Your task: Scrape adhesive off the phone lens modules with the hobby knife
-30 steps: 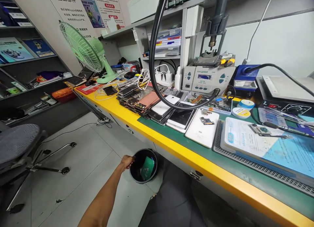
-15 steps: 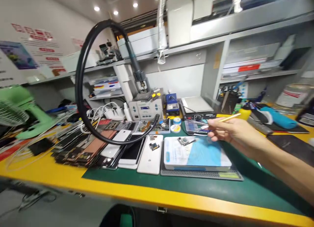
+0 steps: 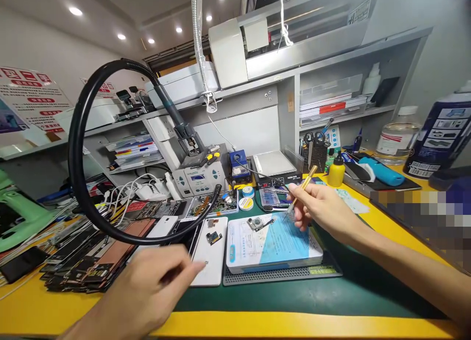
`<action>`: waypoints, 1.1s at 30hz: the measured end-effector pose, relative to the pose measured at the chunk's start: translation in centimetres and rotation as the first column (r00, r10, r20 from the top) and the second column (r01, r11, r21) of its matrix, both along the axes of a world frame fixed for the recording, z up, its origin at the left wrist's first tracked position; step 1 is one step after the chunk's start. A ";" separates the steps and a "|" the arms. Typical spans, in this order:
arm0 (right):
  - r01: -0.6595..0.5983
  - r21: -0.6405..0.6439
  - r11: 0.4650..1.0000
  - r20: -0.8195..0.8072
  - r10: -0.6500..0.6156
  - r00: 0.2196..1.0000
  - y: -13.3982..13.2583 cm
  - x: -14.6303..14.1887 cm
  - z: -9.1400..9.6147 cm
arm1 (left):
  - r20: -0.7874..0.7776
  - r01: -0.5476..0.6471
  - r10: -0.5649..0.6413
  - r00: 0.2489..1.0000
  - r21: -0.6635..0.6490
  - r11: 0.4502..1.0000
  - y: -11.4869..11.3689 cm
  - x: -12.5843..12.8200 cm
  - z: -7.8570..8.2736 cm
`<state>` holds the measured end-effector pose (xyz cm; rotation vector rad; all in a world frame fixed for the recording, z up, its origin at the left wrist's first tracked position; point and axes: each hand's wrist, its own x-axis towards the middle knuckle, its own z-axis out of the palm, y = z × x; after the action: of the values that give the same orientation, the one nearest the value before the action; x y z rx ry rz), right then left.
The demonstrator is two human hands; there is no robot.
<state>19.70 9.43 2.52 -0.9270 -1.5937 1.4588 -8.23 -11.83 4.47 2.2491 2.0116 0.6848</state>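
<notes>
My right hand (image 3: pixel 312 205) pinches a slim gold-coloured tool (image 3: pixel 309 175) like a pen, its thin tip pointing down over a white and blue box (image 3: pixel 274 264). A small camera-like phone part (image 3: pixel 257 223) with a dark flex strip lies on the box, left of that tip. Lower left, my left hand (image 3: pixel 147 281) is loosely closed, thumb toward the front of a white phone (image 3: pixel 217 256); no object shows in it. Another small dark phone part (image 3: pixel 213 238) rests on this phone. The box sits on a grey perforated mat (image 3: pixel 257 279).
A thick black hose (image 3: pixel 75 148) arches over the left side from a grey hot-air station (image 3: pixel 198 178). Stacked phone parts (image 3: pixel 106 266) fill the left. Behind my right hand stand a yellow bottle (image 3: pixel 336 170), a scissors holder (image 3: pixel 312 153) and a clear bottle (image 3: pixel 397 134).
My left hand has come into view from below. The view has shifted right and tilted. My right hand now holds the gold tool more upright, tip down over the box.
</notes>
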 end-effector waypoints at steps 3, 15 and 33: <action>0.016 0.063 0.998 0.055 -0.019 0.998 -0.1 0.2 -0.2 | -0.017 0.119 -0.119 0.993 -0.022 0.993 6.7 2.4 1.7; -0.055 0.307 0.950 0.428 -0.087 0.900 -0.3 0.8 -1.5 | -0.040 0.254 -0.251 0.967 0.087 0.963 12.7 3.9 -3.2; -0.085 -0.127 0.988 0.145 0.104 0.984 -1.6 1.3 -2.6 | 0.018 0.309 -0.327 0.945 0.279 0.909 12.1 4.0 -5.0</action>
<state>20.97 7.81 -0.07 -1.0659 -1.6943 1.5980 -4.22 0.26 -0.49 2.5825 1.5434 1.0333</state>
